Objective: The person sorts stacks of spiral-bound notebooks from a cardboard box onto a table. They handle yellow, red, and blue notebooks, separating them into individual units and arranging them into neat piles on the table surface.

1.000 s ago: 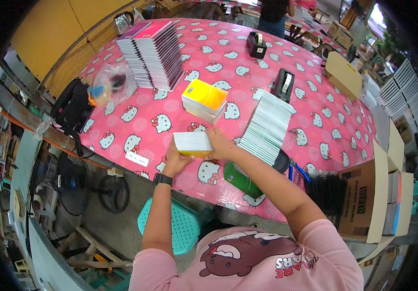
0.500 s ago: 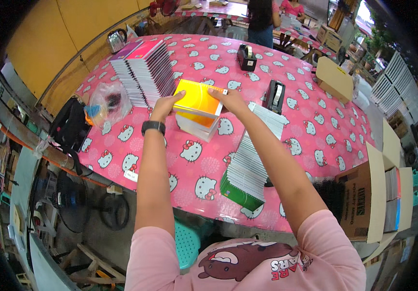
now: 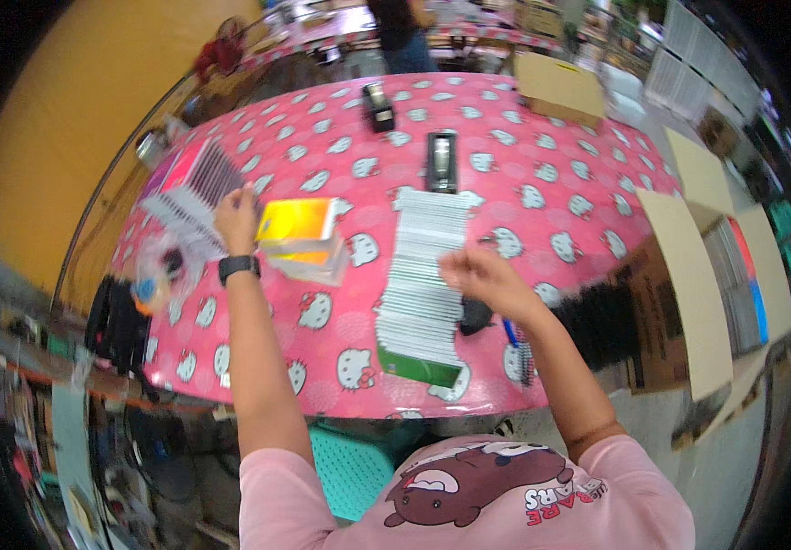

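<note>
My left hand (image 3: 237, 220) is blurred beside the tall stack of spiral notebooks (image 3: 206, 174) with pink and purple covers; whether it touches them is unclear. Just right of it, a short stack of yellow-covered notebooks (image 3: 299, 222) rests on the table, with no hand on it. My right hand (image 3: 487, 282) hovers by the right side of a long row of leaning notebooks (image 3: 423, 275), whose nearest cover is green. Its fingers are loosely bent and hold nothing visible.
Two black tape dispensers (image 3: 442, 163) (image 3: 378, 107) stand beyond the row on the pink patterned table (image 3: 322, 367). A clear plastic bag (image 3: 164, 270) lies at the left. An open carton (image 3: 689, 302) of notebooks is at the right, a flatter cardboard box (image 3: 560, 87) at the far right.
Both hands have let go of the yellow notebooks, which now sit on their stack. My left hand moved left to the tall stack, my right hand toward the green-ended row. The view turned right.
</note>
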A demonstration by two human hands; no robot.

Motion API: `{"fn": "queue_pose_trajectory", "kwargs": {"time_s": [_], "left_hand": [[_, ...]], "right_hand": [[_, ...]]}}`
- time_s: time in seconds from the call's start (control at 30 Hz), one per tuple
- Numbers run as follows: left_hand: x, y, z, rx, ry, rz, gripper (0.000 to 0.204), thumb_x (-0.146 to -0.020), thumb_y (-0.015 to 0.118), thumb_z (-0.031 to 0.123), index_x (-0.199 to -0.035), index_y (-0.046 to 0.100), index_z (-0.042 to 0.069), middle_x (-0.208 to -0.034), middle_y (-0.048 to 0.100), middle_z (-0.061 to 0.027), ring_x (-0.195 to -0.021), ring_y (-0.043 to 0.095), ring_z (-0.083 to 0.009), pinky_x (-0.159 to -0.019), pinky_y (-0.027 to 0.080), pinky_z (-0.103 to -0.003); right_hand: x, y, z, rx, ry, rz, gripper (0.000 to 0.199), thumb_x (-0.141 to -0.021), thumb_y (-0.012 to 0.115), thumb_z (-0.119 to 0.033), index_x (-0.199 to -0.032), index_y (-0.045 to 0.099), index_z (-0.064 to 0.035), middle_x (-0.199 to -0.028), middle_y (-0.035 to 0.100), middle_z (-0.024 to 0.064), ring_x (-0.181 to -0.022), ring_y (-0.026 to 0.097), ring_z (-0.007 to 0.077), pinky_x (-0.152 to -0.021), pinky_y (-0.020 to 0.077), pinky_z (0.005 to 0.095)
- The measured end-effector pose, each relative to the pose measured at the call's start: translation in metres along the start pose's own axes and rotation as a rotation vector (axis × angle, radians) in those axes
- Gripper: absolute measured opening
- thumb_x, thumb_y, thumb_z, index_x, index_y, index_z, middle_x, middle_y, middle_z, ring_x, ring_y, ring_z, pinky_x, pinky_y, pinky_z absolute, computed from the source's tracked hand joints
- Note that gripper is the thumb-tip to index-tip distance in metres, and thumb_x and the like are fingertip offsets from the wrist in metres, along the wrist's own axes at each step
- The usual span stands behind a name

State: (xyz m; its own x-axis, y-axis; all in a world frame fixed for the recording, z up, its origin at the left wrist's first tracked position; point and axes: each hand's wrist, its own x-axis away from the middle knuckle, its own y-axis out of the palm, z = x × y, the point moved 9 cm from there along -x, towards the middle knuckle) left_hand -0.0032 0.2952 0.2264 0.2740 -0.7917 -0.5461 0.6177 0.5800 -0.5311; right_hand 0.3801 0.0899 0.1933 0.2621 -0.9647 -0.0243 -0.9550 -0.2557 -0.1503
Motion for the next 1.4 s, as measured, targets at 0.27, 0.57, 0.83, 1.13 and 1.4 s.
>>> {"fn": "queue_pose_trajectory", "kwargs": {"time_s": [0.27,0.57,0.83,1.13,1.4], "left_hand": [[0.083,0.07,0.422,0.63,0.52,-0.542,0.027,-0.082,0.06,0.02,-0.1,0.06,0.0,-0.096,0.059,-0.0051,-0.086,0.054,-0.0102,-0.077,0.042,-0.025],[0.352,0.285,0.728,0.559,-0.019,-1.605,0.023,-0.086,0.045,0.017,-0.098,0.057,0.003,-0.084,0.061,-0.0055,-0.076,0.058,-0.0141,-0.072,0.047,-0.029],[0.402,0.455,0.637,0.423,-0.61,-1.023,0.03,-0.083,0.043,0.03,-0.095,0.057,0.007,-0.084,0.06,-0.0065,-0.075,0.058,-0.0189,-0.073,0.045,-0.042],[0.499,0.486,0.582,0.643,-0.948,-1.158,0.038,-0.08,0.045,0.039,-0.1,0.055,0.008,-0.092,0.058,-0.0081,-0.083,0.055,-0.0216,-0.077,0.043,-0.044],[0.535,0.484,0.566,0.785,-1.088,-1.307,0.046,-0.078,0.046,0.046,-0.105,0.054,0.009,-0.099,0.056,-0.0096,-0.09,0.053,-0.0239,-0.081,0.04,-0.045]], "right_hand": [[0.284,-0.132,-0.138,-0.046,-0.728,-0.024,0.04,-0.077,0.066,-0.028,-0.102,0.058,0.001,-0.1,0.059,0.0155,-0.095,0.055,0.0271,-0.08,0.0443,0.0339],[0.449,-0.348,-0.067,0.778,-0.363,1.483,0.004,-0.077,0.058,-0.008,-0.078,0.059,-0.0043,-0.075,0.058,0.0043,-0.073,0.052,0.0159,-0.082,0.0375,0.033],[0.468,-0.341,-0.052,0.614,-0.727,1.55,0.002,-0.074,0.057,-0.007,-0.074,0.057,-0.0089,-0.067,0.054,0.0016,-0.066,0.052,0.0164,-0.088,0.032,0.0379],[0.472,-0.344,-0.051,0.685,-0.734,1.407,0.006,-0.071,0.059,-0.009,-0.076,0.056,-0.0097,-0.066,0.052,0.0017,-0.066,0.051,0.0188,-0.086,0.0295,0.0367],[0.463,-0.342,-0.05,0.751,-0.71,1.394,0.005,-0.071,0.058,-0.012,-0.075,0.057,-0.0118,-0.062,0.052,-0.0001,-0.064,0.05,0.0168,-0.09,0.0246,0.0361]]}}
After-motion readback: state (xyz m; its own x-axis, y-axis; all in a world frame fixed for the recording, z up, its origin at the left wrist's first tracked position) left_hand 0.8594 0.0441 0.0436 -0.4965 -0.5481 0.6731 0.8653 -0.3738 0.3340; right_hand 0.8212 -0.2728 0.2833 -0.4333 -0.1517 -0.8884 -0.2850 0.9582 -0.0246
